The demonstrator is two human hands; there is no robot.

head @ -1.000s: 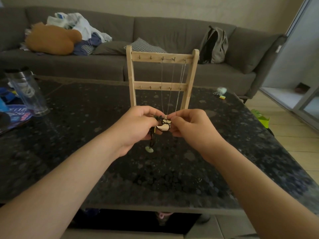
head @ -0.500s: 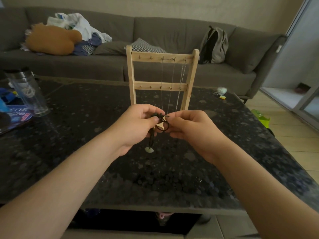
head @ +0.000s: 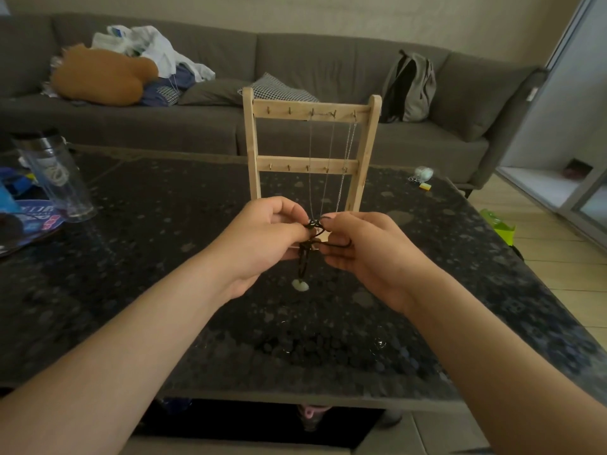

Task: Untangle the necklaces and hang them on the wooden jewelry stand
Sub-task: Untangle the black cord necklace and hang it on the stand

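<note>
A wooden jewelry stand (head: 311, 110) stands upright on the dark stone table, with thin silver chains (head: 331, 159) hanging from hooks on the right part of its top bar. In front of it my left hand (head: 262, 238) and my right hand (head: 368, 247) pinch a tangled black cord necklace (head: 313, 229) between their fingertips. A loop of the cord runs around my right fingers. A pale green pendant (head: 300, 285) dangles from the cord below my hands, just above the table.
The dark speckled table (head: 164, 290) carries a clear tumbler (head: 56, 172) and blue packaging at the left, and small items (head: 422, 178) at the far right. A grey sofa (head: 197, 126) with clothes, cushions and a backpack (head: 410, 87) stands behind.
My hands have shifted their grip on the tangle. A cord loop now lies drawn out to the right over my right fingers. The pendant hangs in about the same place.
</note>
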